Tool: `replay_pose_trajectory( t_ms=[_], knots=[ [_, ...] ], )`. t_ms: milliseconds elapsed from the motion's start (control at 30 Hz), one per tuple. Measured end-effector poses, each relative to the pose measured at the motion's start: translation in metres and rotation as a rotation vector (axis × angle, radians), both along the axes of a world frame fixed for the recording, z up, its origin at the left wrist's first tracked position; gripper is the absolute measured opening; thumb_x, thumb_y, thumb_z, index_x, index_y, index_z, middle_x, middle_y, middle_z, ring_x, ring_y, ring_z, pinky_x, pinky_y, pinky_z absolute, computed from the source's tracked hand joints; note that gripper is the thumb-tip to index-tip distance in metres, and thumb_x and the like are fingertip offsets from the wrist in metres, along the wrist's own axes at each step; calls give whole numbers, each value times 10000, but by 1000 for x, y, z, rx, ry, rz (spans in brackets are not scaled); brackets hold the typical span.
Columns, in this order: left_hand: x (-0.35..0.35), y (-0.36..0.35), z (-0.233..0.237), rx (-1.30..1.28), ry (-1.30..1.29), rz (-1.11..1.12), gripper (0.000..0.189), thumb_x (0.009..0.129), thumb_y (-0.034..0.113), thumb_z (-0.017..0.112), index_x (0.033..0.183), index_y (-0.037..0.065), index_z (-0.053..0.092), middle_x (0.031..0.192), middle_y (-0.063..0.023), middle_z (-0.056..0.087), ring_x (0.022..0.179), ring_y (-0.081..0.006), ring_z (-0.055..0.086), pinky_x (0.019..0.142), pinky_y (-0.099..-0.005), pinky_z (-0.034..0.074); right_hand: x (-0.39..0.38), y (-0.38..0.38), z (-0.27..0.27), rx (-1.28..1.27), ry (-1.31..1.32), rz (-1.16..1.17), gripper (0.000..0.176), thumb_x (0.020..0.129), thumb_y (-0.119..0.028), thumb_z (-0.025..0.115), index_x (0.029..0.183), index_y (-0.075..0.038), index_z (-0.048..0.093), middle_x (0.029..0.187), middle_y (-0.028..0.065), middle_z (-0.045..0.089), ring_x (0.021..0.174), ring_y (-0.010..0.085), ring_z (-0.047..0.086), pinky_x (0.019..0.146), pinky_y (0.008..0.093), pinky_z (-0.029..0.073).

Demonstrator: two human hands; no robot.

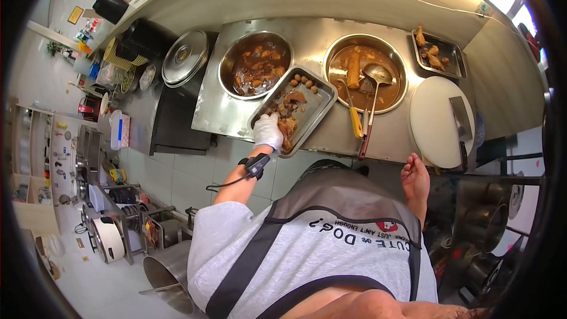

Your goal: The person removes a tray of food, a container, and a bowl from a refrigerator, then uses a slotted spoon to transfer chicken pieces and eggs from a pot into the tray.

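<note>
My left hand (269, 132), in a clear plastic glove, is closed over the near left rim of a metal tray (322, 103). Its fingertips are beside pieces of braised meat (287, 127); some of the fingers are hidden. Several brown eggs (304, 81) lie at the tray's far end. The tray sits at a slant, overlapping the near rim of the left pot (223, 71) and jutting past the counter's front edge. My bare right hand (415, 177) is held low by the counter edge, with loosely curled fingers and nothing in it, near a round white cutting board (428, 115).
The right pot (403, 82) holds brown broth, a ladle (378, 74) and a yellow-handled tool (356, 121). A cleaver (459, 121) lies on the board. Behind it stands a small tray of meat (455, 53). A lidded pot (185, 56) is at left.
</note>
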State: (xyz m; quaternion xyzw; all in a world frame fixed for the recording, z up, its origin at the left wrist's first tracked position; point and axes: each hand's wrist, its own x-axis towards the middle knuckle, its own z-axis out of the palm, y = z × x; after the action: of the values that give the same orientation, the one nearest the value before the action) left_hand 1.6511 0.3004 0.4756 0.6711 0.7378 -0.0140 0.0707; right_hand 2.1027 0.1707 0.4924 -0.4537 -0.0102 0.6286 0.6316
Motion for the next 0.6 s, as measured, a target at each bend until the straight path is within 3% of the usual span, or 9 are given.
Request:
replay_pose_trajectory(
  t_ms=[67, 100, 167, 267, 333, 400, 467, 600],
  knots=[
    [-15, 6, -14, -14, -62, -20, 392, 747, 144, 683, 1136, 101, 656, 1073, -218, 624, 979, -379, 637, 869, -433, 514, 5, 2, -1, -3, 1, 13, 211, 991, -173, 546, 1153, -44, 587, 948, 34, 638, 765, 126, 575, 652, 250, 474],
    [-12, 6, 0, -27, -103, 3, 343, 766, 126, 649, 1106, 131, 688, 1078, -204, 651, 992, -376, 641, 894, -418, 509, 6, 3, -1, -8, 2, 10, 211, 991, -173, 546, 1153, -44, 587, 948, 34, 638, 765, 126, 575, 652, 250, 474],
    [-28, 17, -23, -22, -174, 25, 355, 753, 86, 646, 1103, 129, 693, 1094, -212, 650, 1006, -377, 635, 909, -416, 501, 9, 5, 0, -7, -22, 12, 212, 988, -173, 551, 1154, -47, 590, 949, 35, 640, 773, 126, 577, 655, 248, 476],
    [-43, 25, -20, -73, -392, 81, 370, 769, 48, 636, 1136, 76, 671, 1077, -215, 677, 992, -340, 653, 905, -384, 504, 11, 5, 2, 0, -25, 20, 217, 988, -169, 549, 1162, -46, 589, 951, 36, 641, 775, 131, 581, 661, 250, 479],
    [-44, 27, -2, -134, -883, 418, 363, 806, 79, 648, 1162, 11, 635, 1029, -171, 686, 883, -259, 656, 805, -351, 525, 11, 3, 0, 0, -29, 18, 218, 988, -167, 548, 1163, -45, 590, 950, 37, 642, 771, 132, 582, 658, 251, 481],
    [-54, 32, 19, -102, -1081, 442, 359, 854, 131, 678, 1174, -6, 590, 924, -96, 652, 728, -164, 601, 647, -303, 505, 12, 0, -2, 3, -31, 9, 218, 988, -165, 547, 1164, -44, 591, 949, 38, 643, 768, 133, 584, 656, 253, 483],
    [-57, 42, 35, -136, -1578, 458, 314, 936, 187, 626, 1189, 9, 572, 947, -101, 648, 734, -179, 612, 640, -274, 522, 16, -3, -5, -30, -25, -9, 209, 990, -163, 544, 1152, -42, 597, 944, 41, 646, 762, 133, 586, 646, 255, 487],
    [-2, 74, 96, -497, -2242, 503, 348, 1029, 293, 470, 1221, 17, 559, 1038, -158, 654, 818, -253, 653, 583, -260, 551, 31, -11, -7, -52, -25, -118, 197, 990, -163, 544, 1131, -38, 602, 922, 47, 649, 740, 134, 592, 618, 257, 489]
  ],
)
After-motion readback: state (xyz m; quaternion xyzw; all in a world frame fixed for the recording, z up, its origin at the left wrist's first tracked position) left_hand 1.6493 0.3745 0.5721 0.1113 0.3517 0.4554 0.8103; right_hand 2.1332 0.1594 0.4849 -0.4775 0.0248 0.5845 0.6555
